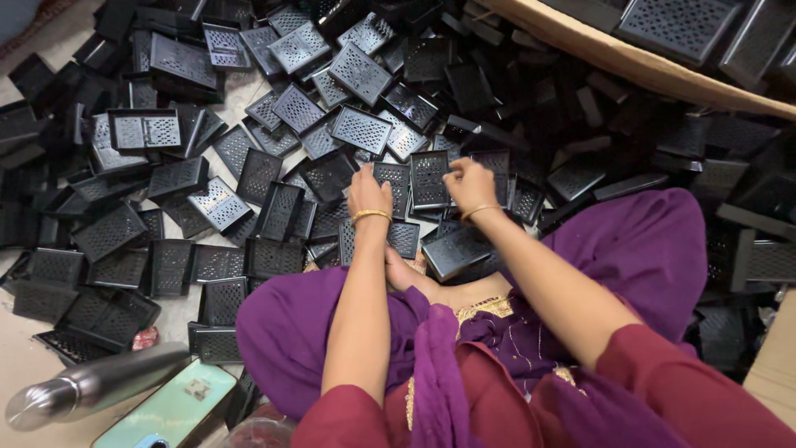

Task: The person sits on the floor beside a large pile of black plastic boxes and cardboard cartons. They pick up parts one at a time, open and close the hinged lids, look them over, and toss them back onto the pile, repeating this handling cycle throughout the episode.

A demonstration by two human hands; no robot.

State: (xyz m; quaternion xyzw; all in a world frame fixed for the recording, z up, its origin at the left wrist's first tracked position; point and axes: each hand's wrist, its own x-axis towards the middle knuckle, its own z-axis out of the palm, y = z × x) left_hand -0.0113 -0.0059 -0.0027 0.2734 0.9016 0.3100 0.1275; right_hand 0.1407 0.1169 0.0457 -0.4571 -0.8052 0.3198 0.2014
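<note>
**Both hands on one black tray**

I hold a black perforated tray (429, 178) upright between my hands, in front of my knees and above the heap. My left hand (369, 192) is at its left edge, fingers curled onto it and the tray beside it; my right hand (469, 184) clasps its top right corner from above. Both grips are closed on the tray, though my fingertips are hidden behind my knuckles.

Just under it lie more trays (398, 236), some face up with the grid showing, some tipped on edge. The heap (249, 149) spreads left and ahead over the floor, trays overlapping and touching. On the right the pile is darker and thicker, lying against a cardboard edge (630, 62) that runs aslant across the top right; more trays sit beyond it.

My purple cloth (638, 249) covers my folded legs, with trays right up against it on both sides. Bare floor (21, 365) shows only at the lower left, where a steel bottle (95, 386) lies beside a phone (170, 411).
</note>
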